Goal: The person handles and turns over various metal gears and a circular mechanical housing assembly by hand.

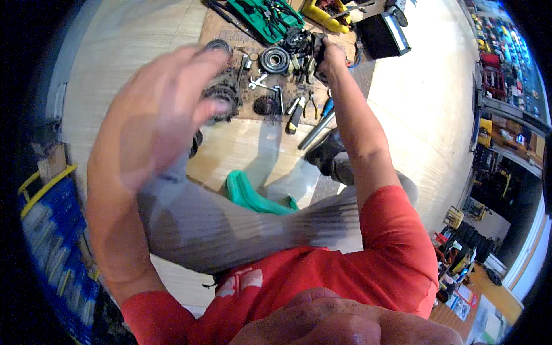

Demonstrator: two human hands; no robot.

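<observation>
My left hand [172, 98] is raised at the left, smeared by motion, partly over dark greasy gear parts [227, 98]. My right hand [332, 56] grips a dark object [319, 49] at the back right of a cardboard sheet [256, 115]. Between my hands lie a bearing [275, 60], wrenches [257, 82], a hex key [280, 98], pliers [312, 105], a black-and-yellow utility knife [295, 115], a small dark cogged part [264, 106] and a steel bar with a blue handle [315, 130].
A green tool case [264, 17], yellow bin [336, 23] and black box [382, 34] stand behind the parts. A green cloth-like object [259, 201] lies by my bent legs [230, 230]. Shelves of tools [494, 75] line the right, and a blue organiser [57, 241] stands at the left.
</observation>
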